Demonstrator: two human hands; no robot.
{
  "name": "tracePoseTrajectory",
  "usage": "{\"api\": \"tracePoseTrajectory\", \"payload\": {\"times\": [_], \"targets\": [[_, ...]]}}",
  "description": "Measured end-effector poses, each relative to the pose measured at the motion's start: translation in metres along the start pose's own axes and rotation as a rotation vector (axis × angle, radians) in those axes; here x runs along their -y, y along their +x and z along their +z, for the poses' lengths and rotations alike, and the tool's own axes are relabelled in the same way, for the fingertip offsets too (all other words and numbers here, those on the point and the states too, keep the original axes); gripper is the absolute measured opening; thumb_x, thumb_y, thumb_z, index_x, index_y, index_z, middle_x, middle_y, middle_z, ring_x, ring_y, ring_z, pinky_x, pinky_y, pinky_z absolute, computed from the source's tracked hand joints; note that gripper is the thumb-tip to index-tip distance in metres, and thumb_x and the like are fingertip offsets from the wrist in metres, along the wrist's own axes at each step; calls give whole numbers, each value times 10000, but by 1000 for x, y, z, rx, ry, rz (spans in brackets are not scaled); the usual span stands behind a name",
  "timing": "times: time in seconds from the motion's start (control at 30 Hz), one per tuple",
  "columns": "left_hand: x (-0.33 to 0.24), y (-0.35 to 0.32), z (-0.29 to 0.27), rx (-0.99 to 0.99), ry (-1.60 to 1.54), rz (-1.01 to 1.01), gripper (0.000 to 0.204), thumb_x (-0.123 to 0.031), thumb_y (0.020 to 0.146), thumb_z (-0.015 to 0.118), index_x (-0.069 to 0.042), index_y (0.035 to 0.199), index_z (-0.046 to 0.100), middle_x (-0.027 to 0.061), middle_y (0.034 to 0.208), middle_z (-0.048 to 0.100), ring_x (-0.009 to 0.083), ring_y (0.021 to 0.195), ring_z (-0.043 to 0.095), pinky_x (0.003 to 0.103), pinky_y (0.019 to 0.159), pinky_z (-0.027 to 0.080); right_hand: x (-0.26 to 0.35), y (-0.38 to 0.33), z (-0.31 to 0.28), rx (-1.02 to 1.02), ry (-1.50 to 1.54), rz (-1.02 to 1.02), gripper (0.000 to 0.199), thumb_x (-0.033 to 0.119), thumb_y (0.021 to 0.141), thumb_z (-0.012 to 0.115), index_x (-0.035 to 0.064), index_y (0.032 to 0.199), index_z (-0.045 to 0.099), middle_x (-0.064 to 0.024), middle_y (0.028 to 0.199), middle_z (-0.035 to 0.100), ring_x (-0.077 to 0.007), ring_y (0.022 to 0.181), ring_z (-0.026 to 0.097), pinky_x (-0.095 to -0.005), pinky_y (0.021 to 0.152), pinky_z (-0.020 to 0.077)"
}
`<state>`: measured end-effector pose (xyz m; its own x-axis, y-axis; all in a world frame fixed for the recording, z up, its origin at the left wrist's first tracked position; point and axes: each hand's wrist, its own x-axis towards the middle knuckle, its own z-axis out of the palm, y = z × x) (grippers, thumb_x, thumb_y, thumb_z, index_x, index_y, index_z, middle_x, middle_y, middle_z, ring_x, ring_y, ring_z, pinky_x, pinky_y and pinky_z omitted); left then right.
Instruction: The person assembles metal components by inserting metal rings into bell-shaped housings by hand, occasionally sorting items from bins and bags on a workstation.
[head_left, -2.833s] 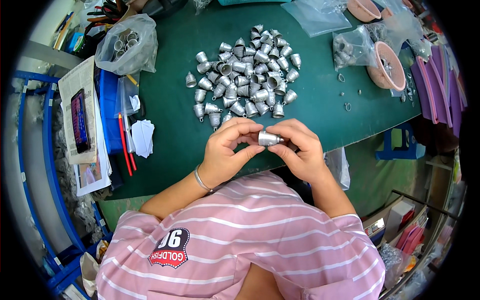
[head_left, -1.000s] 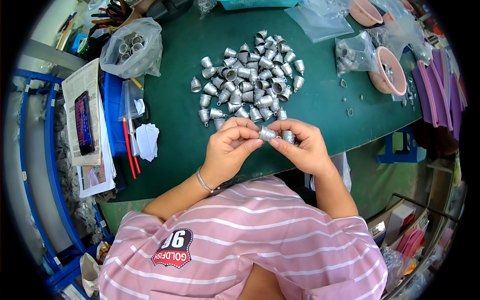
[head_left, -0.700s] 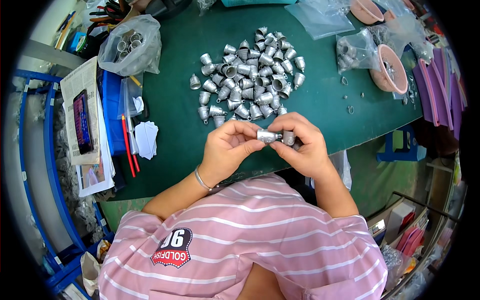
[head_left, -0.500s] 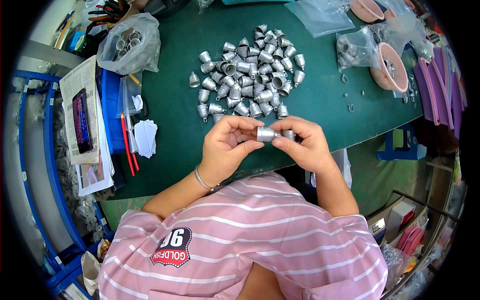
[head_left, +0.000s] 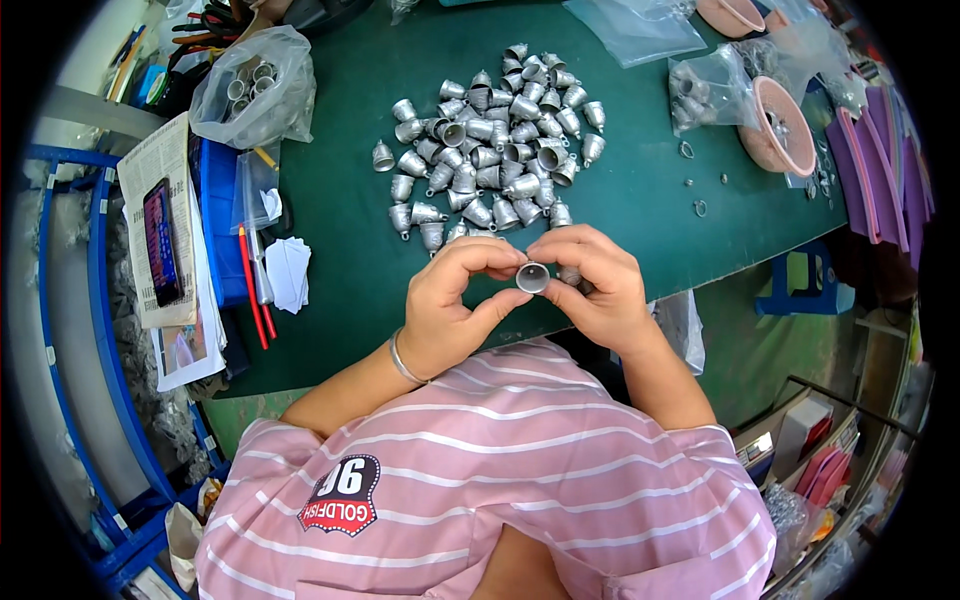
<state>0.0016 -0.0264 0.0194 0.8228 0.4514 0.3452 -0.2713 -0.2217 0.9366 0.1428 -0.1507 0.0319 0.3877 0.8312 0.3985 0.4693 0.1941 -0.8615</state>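
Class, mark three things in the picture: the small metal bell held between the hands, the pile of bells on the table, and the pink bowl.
Held metal bell (head_left: 532,277), head view, on its open round mouth.
Pile of bells (head_left: 490,150), head view, on a bell mid-pile.
Pink bowl (head_left: 770,150), head view, on its left rim.

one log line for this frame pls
left hand: pinching bell-shaped metal part | right hand: pinching it too | pile of parts beyond
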Motion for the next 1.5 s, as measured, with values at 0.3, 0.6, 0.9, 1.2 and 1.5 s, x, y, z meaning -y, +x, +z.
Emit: {"api": "tracePoseTrajectory", "payload": {"times": [0.3, 0.6, 0.9, 1.2, 1.5], "targets": [[3, -7, 0, -119, -138, -137, 299, 88, 775, 619, 2, 1043, 518, 114, 992, 590, 153, 855, 579, 254, 752, 481, -18, -68, -63, -272, 1111, 236, 327, 128, 768, 646, 18, 1047, 515, -115, 922, 564, -180, 714, 545, -228, 486, 420], [5, 2, 5, -182, -113, -209, 178, 39, 823, 596, 9, 992, 550, 93, 940, 605, 128, 782, 579, 231, 707, 478, -114, -243, -124, -863, -125, 1156, 230, 97, 811, 595, 23, 1024, 549, -74, 933, 596, -187, 835, 589, -281, 719, 474], [2, 2, 6, -148, -119, -173, 148, 75, 822, 571, 27, 961, 555, 94, 957, 578, 127, 810, 573, 232, 706, 476, -37, -60, -61, -437, -530, 110, 170, 0, 747, 622, 8, 914, 593, -149, 966, 584, -286, 889, 552, -359, 795, 443], [-2, -6, -6, -105, -67, -218, 154, 69, 819, 583, 30, 964, 551, 94, 977, 571, 121, 866, 571, 230, 744, 480, -40, 8, -31, 147, -437, 57, 304, -40, 709, 583, 35, 1002, 605, -120, 1052, 562, -310, 954, 527, -382, 793, 448], [-1, 3, 5, 58, -148, -429, 465, 87, 738, 664, 46, 1170, 498, 106, 1055, 529, 139, 915, 564, 253, 785, 499, -1, -4, -11, 55, -313, -6, 238, 2, 703, 657, 30, 928, 585, -125, 906, 579, -307, 797, 576, -370, 688, 477]]}}
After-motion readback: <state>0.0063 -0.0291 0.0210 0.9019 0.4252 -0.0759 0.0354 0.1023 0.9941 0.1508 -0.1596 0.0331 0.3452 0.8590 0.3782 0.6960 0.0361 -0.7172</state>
